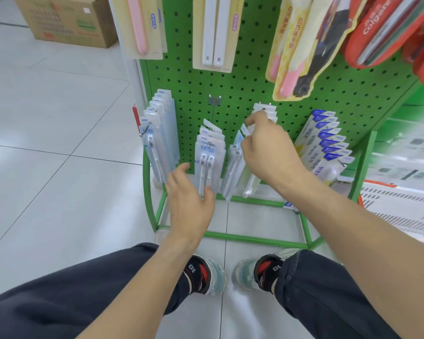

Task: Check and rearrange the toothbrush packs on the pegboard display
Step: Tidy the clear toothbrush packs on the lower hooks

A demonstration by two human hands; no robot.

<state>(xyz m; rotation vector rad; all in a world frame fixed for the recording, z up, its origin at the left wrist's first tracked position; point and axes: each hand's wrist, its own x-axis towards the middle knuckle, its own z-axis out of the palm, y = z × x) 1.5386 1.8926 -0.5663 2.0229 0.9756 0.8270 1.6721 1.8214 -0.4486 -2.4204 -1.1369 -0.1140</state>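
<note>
A green pegboard point(196, 84) carries hooks of clear toothbrush packs along its bottom row. My right hand point(269, 150) pinches the top of the packs point(235, 167) on the third hook, its fingertips by that hook's white cards point(267, 111). Lower down, my left hand point(189, 201) has its fingers spread and relaxed, the fingertips touching the lower end of the front pack on the second hook point(209, 162). Another row of packs point(157, 133) hangs at the far left, and blue-topped packs point(326, 145) hang at the right.
Larger pink, white and red toothbrush packs point(214, 33) hang on the upper rows. The stand's green frame point(255, 237) rests on the tiled floor just ahead of my shoes. A cardboard box point(66, 20) stands far left; a white basket point(402, 206) sits at right.
</note>
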